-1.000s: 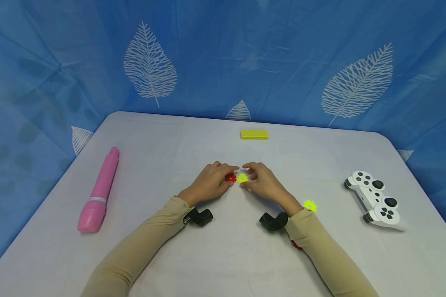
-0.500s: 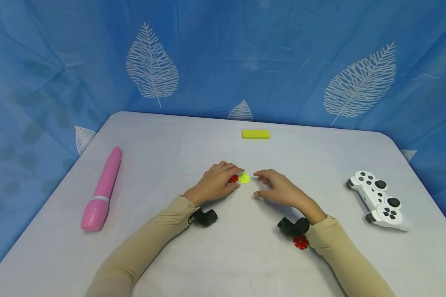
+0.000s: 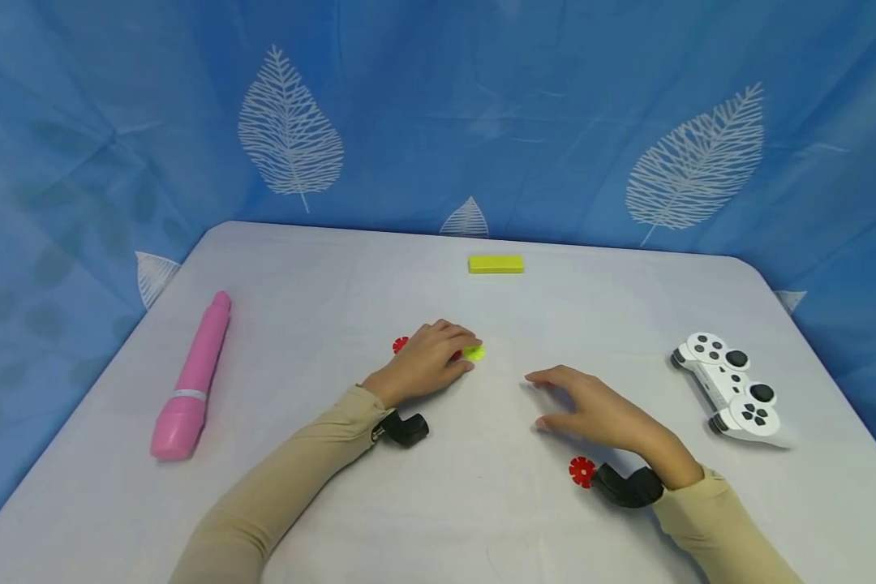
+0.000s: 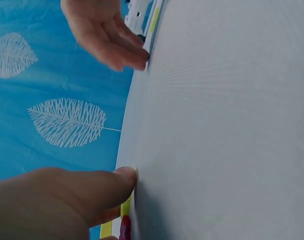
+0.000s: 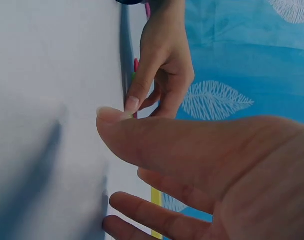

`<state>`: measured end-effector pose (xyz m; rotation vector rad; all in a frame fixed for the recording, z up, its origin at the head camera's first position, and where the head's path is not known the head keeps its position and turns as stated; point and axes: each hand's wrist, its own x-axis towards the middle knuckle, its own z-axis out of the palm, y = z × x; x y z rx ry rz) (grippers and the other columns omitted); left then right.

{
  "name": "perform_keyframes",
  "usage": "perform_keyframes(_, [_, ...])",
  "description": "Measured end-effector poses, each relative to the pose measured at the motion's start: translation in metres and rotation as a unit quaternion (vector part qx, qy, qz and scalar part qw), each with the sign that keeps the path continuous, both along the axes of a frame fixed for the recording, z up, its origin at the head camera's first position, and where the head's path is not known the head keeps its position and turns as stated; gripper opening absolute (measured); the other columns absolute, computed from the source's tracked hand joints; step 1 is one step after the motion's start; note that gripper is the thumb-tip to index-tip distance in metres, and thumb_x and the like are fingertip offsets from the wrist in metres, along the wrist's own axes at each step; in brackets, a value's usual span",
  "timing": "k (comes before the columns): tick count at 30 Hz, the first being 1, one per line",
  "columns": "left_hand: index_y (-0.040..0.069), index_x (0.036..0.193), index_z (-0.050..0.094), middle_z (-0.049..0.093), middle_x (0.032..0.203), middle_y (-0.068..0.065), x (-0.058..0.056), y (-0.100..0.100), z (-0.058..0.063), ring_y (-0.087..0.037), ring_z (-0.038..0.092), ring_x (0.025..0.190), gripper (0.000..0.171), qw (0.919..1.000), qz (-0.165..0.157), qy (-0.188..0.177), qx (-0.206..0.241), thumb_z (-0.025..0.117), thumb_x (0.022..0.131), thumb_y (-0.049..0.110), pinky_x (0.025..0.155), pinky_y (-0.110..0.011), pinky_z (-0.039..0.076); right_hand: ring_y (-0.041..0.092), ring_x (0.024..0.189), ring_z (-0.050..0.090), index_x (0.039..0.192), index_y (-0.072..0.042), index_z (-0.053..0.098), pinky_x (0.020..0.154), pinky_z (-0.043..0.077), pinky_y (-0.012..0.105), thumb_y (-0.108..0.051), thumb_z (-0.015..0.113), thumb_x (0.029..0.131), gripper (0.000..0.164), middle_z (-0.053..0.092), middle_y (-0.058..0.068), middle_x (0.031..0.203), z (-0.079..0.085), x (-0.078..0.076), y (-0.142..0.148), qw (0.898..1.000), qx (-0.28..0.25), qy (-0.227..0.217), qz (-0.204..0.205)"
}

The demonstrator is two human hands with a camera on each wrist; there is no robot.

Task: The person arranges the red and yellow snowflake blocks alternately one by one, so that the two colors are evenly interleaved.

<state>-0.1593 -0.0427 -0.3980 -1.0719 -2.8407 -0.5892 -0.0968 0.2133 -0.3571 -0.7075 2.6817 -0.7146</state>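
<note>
At mid-table my left hand (image 3: 425,362) curls its thumb and fingers about a yellow flower-shaped disc (image 3: 474,353). A red flower-shaped disc (image 4: 124,228) shows beside its fingers in the left wrist view, mostly covered in the head view. Another red disc (image 3: 401,345) pokes out behind the knuckles. My right hand (image 3: 600,410) hovers to the right with thumb and fingers spread, nothing between them. Just below its wrist a slotted red disc (image 3: 581,471) lies on the table. The spot where a second yellow disc lay is hidden by the right hand.
A yellow block (image 3: 495,264) lies near the table's far edge. A pink microphone-shaped object (image 3: 191,381) lies on the left, a white game controller (image 3: 732,389) on the right. Black wrist mounts (image 3: 405,429) stick out below both wrists. A blue leaf-printed cloth (image 3: 438,113) hangs behind.
My right hand has let go of the yellow disc at mid-table and moved right and toward me, fingers spreading. The left hand has stayed at the discs, its fingers shifting over the yellow one.
</note>
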Motion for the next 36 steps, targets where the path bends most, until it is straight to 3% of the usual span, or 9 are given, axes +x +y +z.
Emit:
perform_keyframes(8, [0.016, 0.115, 0.063, 0.061, 0.116, 0.000, 0.000, 0.002, -0.002, -0.018, 0.051, 0.106, 0.029, 0.9998, -0.009, 0.017, -0.001, 0.059, 0.087, 0.025, 0.084, -0.034, 0.042, 0.023, 0.114, 0.053, 0.122, -0.011, 0.055, 0.094, 0.042, 0.043, -0.020, 0.074, 0.073, 0.053, 0.058, 0.003, 0.119, -0.004, 0.023, 0.011, 1.000, -0.003, 0.029, -0.006])
perform_keyframes(16, [0.022, 0.114, 0.064, 0.062, 0.107, 0.003, 0.001, 0.008, 0.000, -0.017, 0.052, 0.097, 0.026, 0.9987, -0.012, 0.039, -0.032, 0.058, 0.088, 0.021, 0.077, -0.031, 0.043, 0.017, 0.104, 0.055, 0.117, -0.018, 0.059, 0.087, 0.037, 0.044, -0.024, 0.076, 0.069, 0.051, 0.060, -0.005, 0.110, -0.009, 0.050, 0.010, 0.993, 0.018, 0.111, -0.022])
perform_keyframes(22, [0.024, 0.113, 0.065, 0.062, 0.107, 0.003, 0.000, 0.009, 0.000, -0.017, 0.052, 0.096, 0.026, 0.9980, -0.010, 0.048, -0.041, 0.058, 0.088, 0.021, 0.076, -0.030, 0.043, 0.014, 0.095, 0.054, 0.114, -0.019, 0.060, 0.080, 0.039, 0.039, -0.029, 0.079, 0.066, 0.054, 0.058, -0.004, 0.103, -0.015, 0.066, 0.008, 0.986, 0.047, 0.151, -0.059])
perform_keyframes(29, [0.023, 0.113, 0.065, 0.062, 0.108, 0.002, 0.000, 0.008, -0.001, -0.017, 0.052, 0.096, 0.026, 0.9978, -0.016, 0.051, -0.038, 0.058, 0.089, 0.020, 0.077, -0.030, 0.043, 0.005, 0.070, 0.039, 0.109, -0.014, 0.061, 0.065, 0.034, 0.025, -0.028, 0.079, 0.064, 0.050, 0.051, -0.003, 0.089, -0.017, 0.070, 0.008, 0.980, 0.078, 0.160, -0.093])
perform_keyframes(36, [0.025, 0.115, 0.063, 0.061, 0.110, 0.004, 0.001, 0.008, -0.001, -0.017, 0.051, 0.099, 0.026, 0.9979, -0.003, 0.042, -0.050, 0.056, 0.090, 0.021, 0.081, -0.032, 0.043, 0.006, 0.072, 0.040, 0.104, -0.015, 0.060, 0.062, 0.036, 0.024, -0.027, 0.078, 0.066, 0.044, 0.046, -0.005, 0.085, -0.012, 0.070, 0.016, 0.983, 0.103, 0.109, -0.105])
